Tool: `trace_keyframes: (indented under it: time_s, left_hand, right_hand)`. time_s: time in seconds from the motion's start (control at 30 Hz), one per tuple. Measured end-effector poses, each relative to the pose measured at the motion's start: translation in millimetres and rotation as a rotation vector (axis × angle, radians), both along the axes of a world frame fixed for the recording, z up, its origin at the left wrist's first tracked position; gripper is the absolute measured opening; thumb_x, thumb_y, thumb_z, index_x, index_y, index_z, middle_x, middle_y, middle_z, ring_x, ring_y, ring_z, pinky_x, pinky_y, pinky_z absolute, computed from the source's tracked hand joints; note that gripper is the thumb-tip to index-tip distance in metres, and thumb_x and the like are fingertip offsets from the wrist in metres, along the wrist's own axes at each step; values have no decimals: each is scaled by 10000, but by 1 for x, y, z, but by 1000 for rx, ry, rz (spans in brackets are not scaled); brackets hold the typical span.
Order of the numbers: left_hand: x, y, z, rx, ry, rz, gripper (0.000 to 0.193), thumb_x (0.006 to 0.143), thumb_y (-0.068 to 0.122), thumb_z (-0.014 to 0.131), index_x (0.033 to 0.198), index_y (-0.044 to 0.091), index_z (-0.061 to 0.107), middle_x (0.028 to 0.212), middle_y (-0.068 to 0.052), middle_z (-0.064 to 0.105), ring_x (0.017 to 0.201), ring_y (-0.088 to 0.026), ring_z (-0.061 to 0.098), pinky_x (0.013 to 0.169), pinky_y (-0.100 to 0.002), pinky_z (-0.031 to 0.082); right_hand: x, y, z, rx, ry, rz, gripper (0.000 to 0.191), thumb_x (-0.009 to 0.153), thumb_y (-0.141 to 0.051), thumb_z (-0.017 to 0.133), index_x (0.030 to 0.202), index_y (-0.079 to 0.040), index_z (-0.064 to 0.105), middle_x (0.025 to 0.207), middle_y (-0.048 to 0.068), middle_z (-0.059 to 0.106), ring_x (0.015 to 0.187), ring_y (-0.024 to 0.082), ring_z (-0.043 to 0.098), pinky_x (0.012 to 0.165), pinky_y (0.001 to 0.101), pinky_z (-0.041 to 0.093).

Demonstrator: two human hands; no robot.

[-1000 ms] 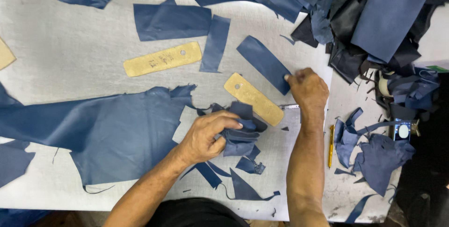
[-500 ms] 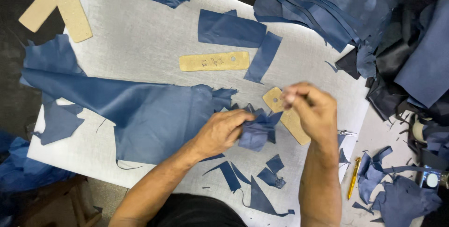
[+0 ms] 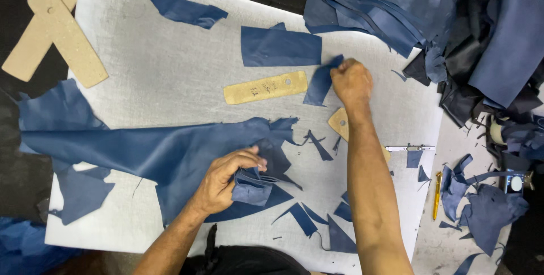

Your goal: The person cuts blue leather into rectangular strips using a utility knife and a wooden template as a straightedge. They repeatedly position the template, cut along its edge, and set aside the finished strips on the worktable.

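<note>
White board (image 3: 170, 82): right hands (image 3: 351, 82) reached farther out

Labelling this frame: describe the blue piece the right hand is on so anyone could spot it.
Start at the white cutting board and find the tan template lying near its middle. Just right of that is a narrow slanted blue strip, its upper end under the right hand. The neighbouring blue rectangle above is wider and untouched.

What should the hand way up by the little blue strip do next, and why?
Probably lift the small blue strip and carry it down to the stack of cut blue pieces. The right hand is closed on the strip's top corner beside the tan template, while the left hand grips that stack.
</note>
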State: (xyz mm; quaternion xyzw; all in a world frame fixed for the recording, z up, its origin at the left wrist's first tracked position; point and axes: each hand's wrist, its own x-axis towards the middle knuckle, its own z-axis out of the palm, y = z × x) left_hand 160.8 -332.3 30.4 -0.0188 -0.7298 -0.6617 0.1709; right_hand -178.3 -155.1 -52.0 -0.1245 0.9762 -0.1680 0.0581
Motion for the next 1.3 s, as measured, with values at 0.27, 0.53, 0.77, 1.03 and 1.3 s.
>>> trace_keyframes:
  time_s: [0.27, 0.53, 0.77, 1.03, 1.3]
  left_hand:
    - [-25, -32, -21, 258, -41, -139, 139, 930, 103, 654, 1041, 22, 669, 926, -99, 756, 799, -204, 748, 693, -316, 584]
    - [-41, -27, -11, 200, -50, -235, 136, 916, 37, 647, 1050, 18, 662, 937, -90, 736, 831, -204, 739, 722, -316, 567]
    - [-26, -32, -26, 318, -69, -229, 107, 924, 34, 677, 1030, 23, 673, 932, -89, 743, 834, -198, 747, 719, -321, 578]
    - [-25, -32, -21, 358, 13, -245, 158, 932, 109, 670, 1065, 24, 683, 1000, -107, 761, 878, -210, 774, 755, -314, 614]
    - [-13, -41, -20, 349, -42, -162, 242, 940, 166, 707, 1094, -16, 673, 1034, -163, 753, 950, -257, 776, 832, -343, 625]
  right_hand:
    - [19, 42, 35, -301, 340, -273, 244, 872, -181, 760, 1028, -10, 682, 930, 180, 742, 780, 302, 725, 713, 425, 567]
    - [16, -92, 16, -168, -8, 45, 240, 821, -236, 824, 921, -42, 726, 911, 162, 758, 845, 321, 718, 781, 424, 545]
    - [0, -74, 122, -807, 123, 302, 168, 999, 58, 727, 1119, 1, 623, 995, 35, 687, 839, 73, 632, 756, 256, 548]
    - [30, -109, 150, -526, 111, 333, 240, 946, 19, 725, 1184, -8, 726, 934, 31, 716, 725, 50, 581, 632, 247, 469]
    - [12, -103, 91, -692, 145, 196, 502, 902, -12, 771, 1370, 10, 594, 1209, 134, 674, 911, 150, 685, 749, 305, 607]
